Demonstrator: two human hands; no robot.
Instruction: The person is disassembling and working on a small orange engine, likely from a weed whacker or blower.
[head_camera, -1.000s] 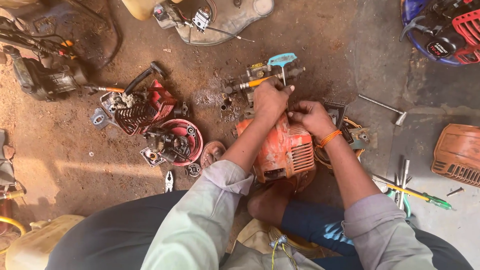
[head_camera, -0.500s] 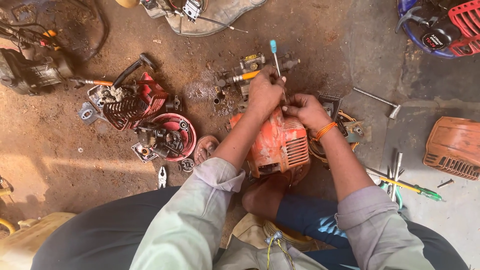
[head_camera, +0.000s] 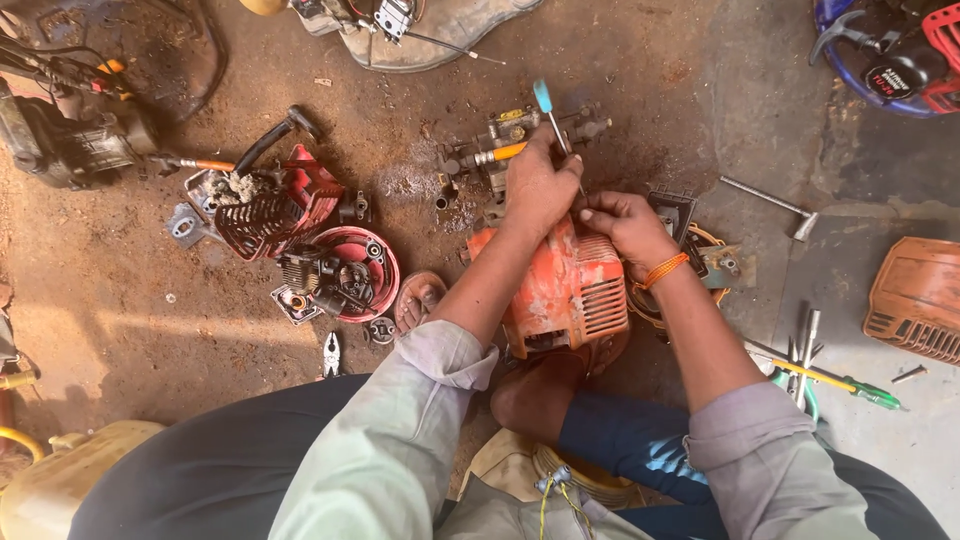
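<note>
Seated on a dirty workshop floor (head_camera: 640, 90), legs either side of an orange engine housing (head_camera: 565, 290) held near the lap. Left hand (head_camera: 535, 190) clenched around a blue-handled screwdriver (head_camera: 553, 125), tip down at the housing's far edge. Right hand (head_camera: 625, 225) pressed on the housing, grip closed on it. Best kept upright, pressed firmly, housing steadied.

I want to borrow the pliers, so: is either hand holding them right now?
No, the pliers lie on the dirt floor by the left sleeve, while both hands are on the orange engine housing.
</note>
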